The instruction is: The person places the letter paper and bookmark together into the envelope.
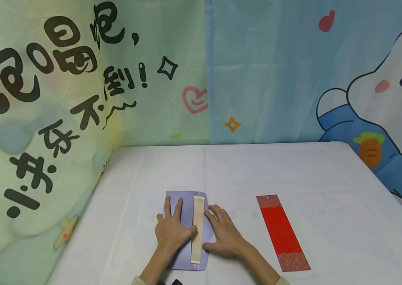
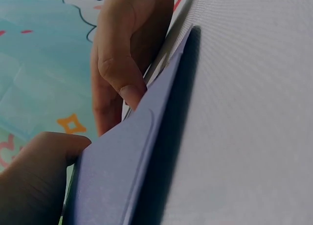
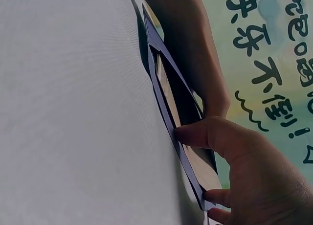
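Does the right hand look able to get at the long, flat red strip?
Probably yes: only white cloth shows between the right hand and the red strip, though that hand must likely leave the flat purple piece first.

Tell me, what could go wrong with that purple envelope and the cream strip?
The cream strip might snag on the purple envelope, because it lies by an edge that gapes in the right wrist view. The envelope could also crease if pushed too hard: the left hand is spread on it and the right hand touches its right edge.
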A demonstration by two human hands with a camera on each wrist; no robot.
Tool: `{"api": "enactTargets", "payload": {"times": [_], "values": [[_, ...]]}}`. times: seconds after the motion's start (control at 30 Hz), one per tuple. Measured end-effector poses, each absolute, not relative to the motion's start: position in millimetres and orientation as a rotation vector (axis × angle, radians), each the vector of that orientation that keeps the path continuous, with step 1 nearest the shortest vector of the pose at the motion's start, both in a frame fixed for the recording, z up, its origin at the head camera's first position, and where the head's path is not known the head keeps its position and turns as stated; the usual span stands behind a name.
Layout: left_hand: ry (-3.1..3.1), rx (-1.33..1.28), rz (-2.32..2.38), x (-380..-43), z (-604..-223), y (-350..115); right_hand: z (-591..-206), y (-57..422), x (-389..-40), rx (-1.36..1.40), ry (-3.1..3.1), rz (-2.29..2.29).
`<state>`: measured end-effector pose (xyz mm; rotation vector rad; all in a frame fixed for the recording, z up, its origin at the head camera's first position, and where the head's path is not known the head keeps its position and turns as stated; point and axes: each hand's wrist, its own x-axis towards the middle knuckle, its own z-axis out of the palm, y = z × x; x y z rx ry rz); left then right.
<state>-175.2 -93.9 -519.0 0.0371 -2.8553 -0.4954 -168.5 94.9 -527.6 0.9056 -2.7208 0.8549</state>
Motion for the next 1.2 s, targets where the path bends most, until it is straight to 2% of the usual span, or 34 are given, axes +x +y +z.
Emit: {"api": "enactTargets", "payload": {"times": [1.2], "values": [[-2.839,0.015,-0.482,-175,-521,-94,-521,74,-173,0.826,-2.762,0.847]]}}
